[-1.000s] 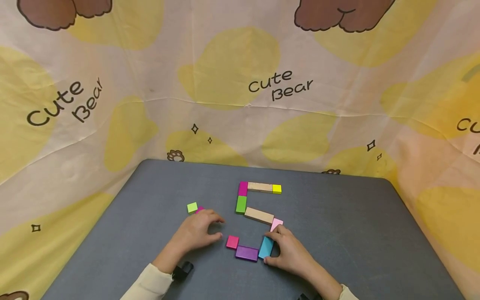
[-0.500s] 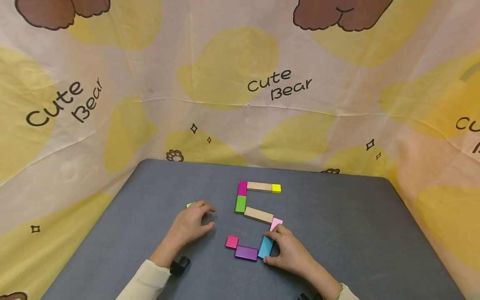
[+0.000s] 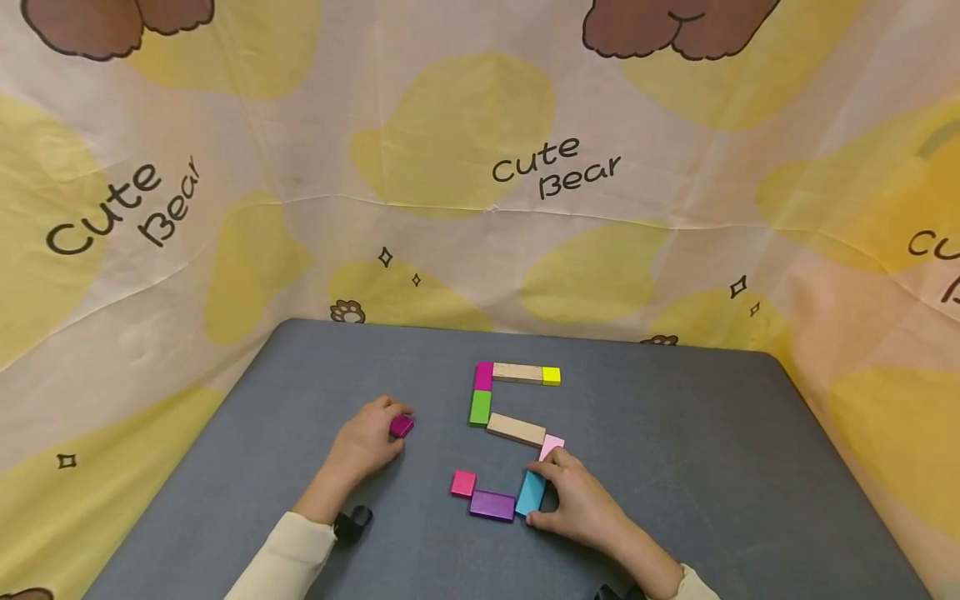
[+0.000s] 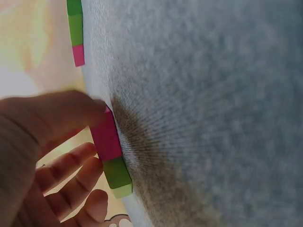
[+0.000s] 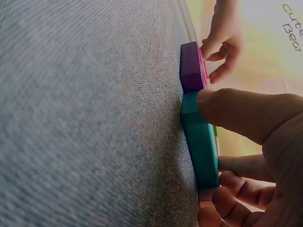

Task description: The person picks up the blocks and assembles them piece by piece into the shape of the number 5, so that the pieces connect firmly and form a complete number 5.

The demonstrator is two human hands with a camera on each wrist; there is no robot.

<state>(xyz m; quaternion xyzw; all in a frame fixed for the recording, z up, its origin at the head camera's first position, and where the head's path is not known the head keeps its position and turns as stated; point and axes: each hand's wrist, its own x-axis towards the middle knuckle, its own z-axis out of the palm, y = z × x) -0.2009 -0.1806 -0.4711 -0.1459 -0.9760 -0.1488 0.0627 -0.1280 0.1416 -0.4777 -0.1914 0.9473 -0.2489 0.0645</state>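
Observation:
My left hand (image 3: 365, 442) holds a small magenta block (image 3: 401, 426) between thumb and fingers, left of the row of blocks. In the left wrist view its thumb lies over one end of that block, and a light green block (image 4: 118, 174) sits right behind it; the head view hides this green one. My right hand (image 3: 585, 504) pinches the blue block (image 3: 531, 493) at its two ends, thumb near and index finger far. The blue block lies flat beside a purple block (image 3: 492, 506), with a pale pink block (image 3: 552, 446) beyond it, partly covered by the fingers.
The blocks form a shape like a 5 on the grey table (image 3: 675, 433). Its other parts are a pink block (image 3: 463, 483), two wooden blocks (image 3: 517, 373) (image 3: 516, 429), a green block (image 3: 480, 408), another magenta block (image 3: 483, 376) and a yellow one (image 3: 551, 377). A printed cloth (image 3: 450, 167) hangs behind.
My left hand has drawn back to the left, away from the pink block, and its fingers have come round the magenta block. The right hand has stayed on the blue block.

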